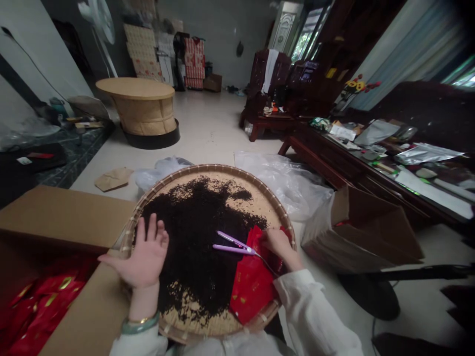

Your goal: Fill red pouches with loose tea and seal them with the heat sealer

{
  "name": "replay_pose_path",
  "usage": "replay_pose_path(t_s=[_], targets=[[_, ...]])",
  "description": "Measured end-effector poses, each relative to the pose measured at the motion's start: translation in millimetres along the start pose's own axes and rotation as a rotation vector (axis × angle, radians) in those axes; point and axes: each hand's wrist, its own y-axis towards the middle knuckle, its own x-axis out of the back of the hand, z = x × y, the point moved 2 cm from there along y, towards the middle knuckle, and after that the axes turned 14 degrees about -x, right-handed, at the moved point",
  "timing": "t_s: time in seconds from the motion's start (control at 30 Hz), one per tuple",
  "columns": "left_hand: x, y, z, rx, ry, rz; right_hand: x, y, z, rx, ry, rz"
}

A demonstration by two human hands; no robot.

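1. Left hand [143,259], fingers [151,237] spread wide, hovers at the edge of a bamboo tray [215,169], above dark tea [189,237].
2. Right hand [276,245], fingers [267,238] narrow, pinches purple tongs [232,248] against a red packet [252,289] in the tray.
3. A carton [55,215] beside the tray holds more red packets [44,301].
4. Risk: a slipped pinch could tear the packet; a knocked tray could spill tea onto the floor [208,128].

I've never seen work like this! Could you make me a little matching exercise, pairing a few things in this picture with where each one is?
Things:
1. Purple handheld tool
2. Red packet
3. Green bangle
4. Dark loose tea

Places:
A. Around the left wrist
B. In the right hand
C. Spread across the round woven tray
D. Lying on the tray's right side

Right pairs: 1-B, 2-D, 3-A, 4-C
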Motion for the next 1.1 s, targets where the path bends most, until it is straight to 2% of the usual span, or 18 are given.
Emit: replay_pose_path(t_s=[0.1, 0.23, 0.33, 0.47, 0.53, 0.6, 0.7, 0.77, 0.83, 0.93, 1.0, 1.1], targets=[[9.5, -5, 23, 0.182, 0.043, 0.07, -5, 0, 1, 0.036, 0.04, 0.023], [15.0, -20, 51, 0.39, 0.24, 0.135, -1, 2, -5, 0.102, 0.123, 0.039], [19.2, -32, 69, 0.481, 0.428, 0.173, 20, -3, -19, 0.167, 0.266, 0.006], [21.1, -43, 83, 0.555, 0.622, 0.247, 60, -26, -23, 0.336, 0.669, -0.027], [18.9, -47, 88, 0.583, 0.678, 0.286, 73, -41, -10, 0.47, 0.76, 0.017], [15.0, -51, 91, 0.616, 0.715, 0.342, 78, -53, 11, 0.621, 0.8, 0.124], [8.8, -59, 95, 0.719, 0.762, 0.474, 73, -63, 44, 0.821, 0.85, 0.281], [6.9, -63, 97, 0.773, 0.819, 0.526, 65, -65, 61, 0.883, 0.892, 0.301], [7.1, -65, 96, 0.728, 0.902, 0.488, 58, -64, 70, 0.887, 0.932, 0.227], [8.1, -61, 91, 0.542, 1.018, 0.368, 48, -61, 76, 0.792, 0.954, 0.001], [8.1, -59, 89, 0.442, 1.079, 0.336, 40, -63, 80, 0.735, 0.898, -0.14], [8.3, -58, 87, 0.332, 1.142, 0.306, 25, -68, 90, 0.752, 0.754, -0.331]])
